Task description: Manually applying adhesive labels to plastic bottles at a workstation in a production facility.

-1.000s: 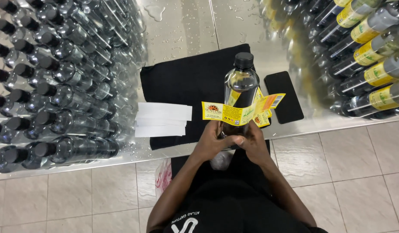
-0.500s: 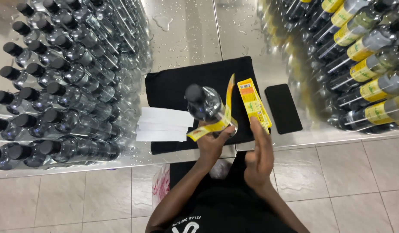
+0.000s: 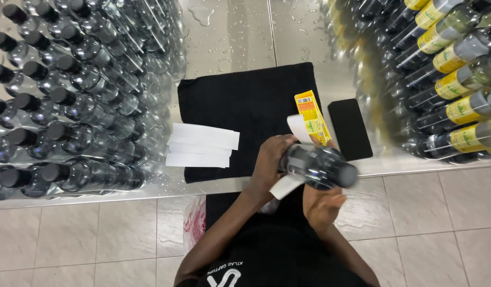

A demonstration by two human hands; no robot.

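Observation:
My left hand (image 3: 271,162) grips a clear bottle with a black cap (image 3: 321,166), tipped on its side with the cap pointing right. A label strip (image 3: 288,183), white side out, hangs around the bottle under my fingers. My right hand (image 3: 321,206) is beneath the bottle, palm up, touching or just under it. Both hands hover over the near edge of a black cloth (image 3: 245,109) on the metal table (image 3: 229,37). A stack of yellow labels (image 3: 312,118) lies on the cloth's right edge.
Rows of unlabelled black-capped bottles (image 3: 70,101) fill the left of the table. Yellow-labelled bottles (image 3: 447,64) lie at the right. White backing strips (image 3: 202,145) sit left of my hands, a black phone (image 3: 350,128) to the right. Tiled floor (image 3: 96,234) below.
The bottle went from upright to lying sideways, cap now pointing right. The label has wrapped around it, white side showing. My right hand moved under the bottle.

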